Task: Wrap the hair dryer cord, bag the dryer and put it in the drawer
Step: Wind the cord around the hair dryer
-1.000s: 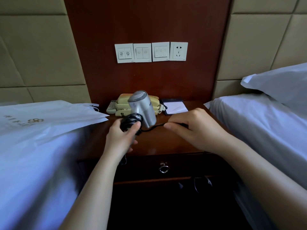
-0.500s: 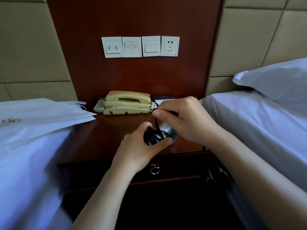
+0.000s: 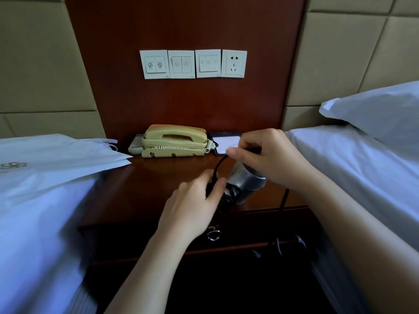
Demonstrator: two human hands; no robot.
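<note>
A silver hair dryer (image 3: 246,183) lies over the front right of the dark wooden nightstand (image 3: 158,186). My left hand (image 3: 192,207) grips its handle, where black cord (image 3: 221,165) is coiled in several turns. My right hand (image 3: 267,155) pinches a loop of that cord above the dryer's body. More cord hangs over the nightstand's front edge at the right. A white bag (image 3: 56,159) lies flat on the left bed. The drawer (image 3: 249,232) under the top is closed, with a metal ring pull (image 3: 214,235).
A beige telephone (image 3: 174,141) and a remote stand at the back of the nightstand, with a notepad (image 3: 226,142) beside them. Wall switches and a socket (image 3: 234,63) sit above. White beds flank both sides; a pillow (image 3: 381,114) lies on the right one.
The dryer has come down from upright at the left to lying at the front right. My right hand has carried the cord up and over the dryer, adding turns round the handle.
</note>
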